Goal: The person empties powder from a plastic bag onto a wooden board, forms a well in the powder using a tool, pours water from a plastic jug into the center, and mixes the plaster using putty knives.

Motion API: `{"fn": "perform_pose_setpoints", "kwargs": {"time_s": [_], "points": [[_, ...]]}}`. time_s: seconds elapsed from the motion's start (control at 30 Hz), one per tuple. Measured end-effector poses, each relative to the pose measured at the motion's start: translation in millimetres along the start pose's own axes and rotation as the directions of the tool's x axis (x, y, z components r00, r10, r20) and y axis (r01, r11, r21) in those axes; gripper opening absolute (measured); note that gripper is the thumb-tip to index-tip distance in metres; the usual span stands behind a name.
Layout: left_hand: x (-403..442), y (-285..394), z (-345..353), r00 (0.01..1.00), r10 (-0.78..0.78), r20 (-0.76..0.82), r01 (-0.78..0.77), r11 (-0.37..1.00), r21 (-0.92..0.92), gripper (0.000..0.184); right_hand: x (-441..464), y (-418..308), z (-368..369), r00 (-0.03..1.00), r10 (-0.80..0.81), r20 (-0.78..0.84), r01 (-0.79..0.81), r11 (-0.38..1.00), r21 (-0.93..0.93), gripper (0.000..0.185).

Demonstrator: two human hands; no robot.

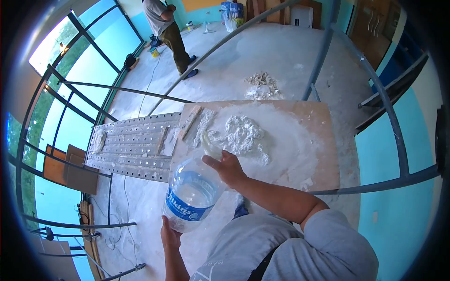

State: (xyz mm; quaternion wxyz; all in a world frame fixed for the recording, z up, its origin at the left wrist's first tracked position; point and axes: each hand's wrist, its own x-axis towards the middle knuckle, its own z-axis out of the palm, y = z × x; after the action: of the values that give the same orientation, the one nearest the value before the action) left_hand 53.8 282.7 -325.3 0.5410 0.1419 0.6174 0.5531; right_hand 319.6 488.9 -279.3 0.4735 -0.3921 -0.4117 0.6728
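Observation:
A large clear plastic water bottle (190, 199) with a blue label is tilted over the near edge of a powdery board (323, 154). My right hand (228, 169) is closed around its upper end, beside a pale translucent piece (211, 146) that looks like the neck or handle. Low on the bottle, my left hand (171, 232) supports the base, its fingers partly hidden behind the plastic. Some clear liquid seems to sit inside. Just beyond the bottle's top lies a heap of lumpy white powder (243, 133) on the board.
Left of the board runs a perforated metal plank (136, 145) with a white clump (99, 140) on it. Grey scaffold tubes (384, 89) surround me. Wood strips (191, 122) lie by the powder. On the floor below are rubble (263, 85) and a standing person (168, 33).

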Motion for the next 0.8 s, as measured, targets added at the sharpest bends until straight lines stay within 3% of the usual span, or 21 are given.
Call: {"fn": "perform_pose_setpoints", "kwargs": {"time_s": [0.33,0.53,0.8], "points": [[-2.1,16.9,-4.6,0.987,0.074,-0.144,-0.029,0.957,0.289,0.062,27.1,66.7,-18.8,0.964,0.266,0.018,-0.254,0.897,0.363,0.050],[0.3,32.3,8.1,0.971,0.148,-0.189,-0.049,0.893,0.447,0.058,37.3,89.4,-25.9,0.957,0.290,-0.032,-0.236,0.835,0.498,0.053],[9.0,47.4,9.6,0.950,0.255,-0.182,-0.089,0.778,0.622,0.058,41.0,88.0,-34.1,0.948,0.315,-0.034,-0.249,0.806,0.537,0.057]]}}
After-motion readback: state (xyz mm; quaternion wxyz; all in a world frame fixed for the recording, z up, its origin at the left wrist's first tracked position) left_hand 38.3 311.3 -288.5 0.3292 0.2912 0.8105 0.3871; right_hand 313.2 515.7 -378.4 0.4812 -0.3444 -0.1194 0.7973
